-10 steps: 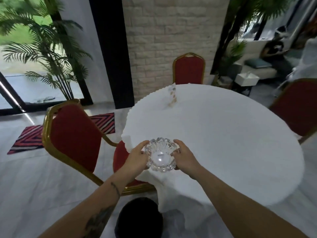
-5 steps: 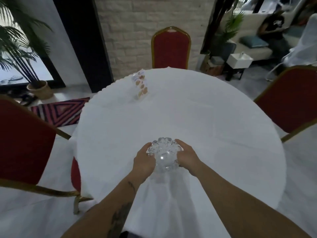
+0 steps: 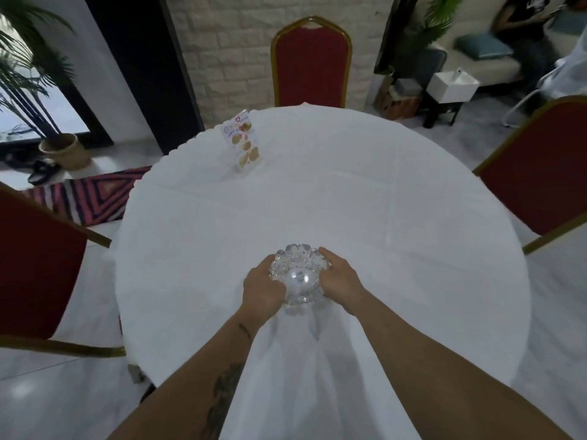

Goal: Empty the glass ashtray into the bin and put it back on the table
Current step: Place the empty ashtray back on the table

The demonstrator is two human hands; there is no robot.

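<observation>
Both hands cupped the glass ashtray [image 3: 298, 277] over the near edge of the white-clothed surface [image 3: 365, 201]. The left hand [image 3: 262, 289] and right hand [image 3: 338, 279] had fingers clamped on opposite sides, likely to steady it for setting down.

A pale brick wall [image 3: 241, 42] stands behind a red chair [image 3: 311, 63] with a gold frame. The floor [image 3: 57, 392] is glossy and light. A striped rug [image 3: 92, 195] lies at the left, near a potted palm [image 3: 28, 74].
</observation>
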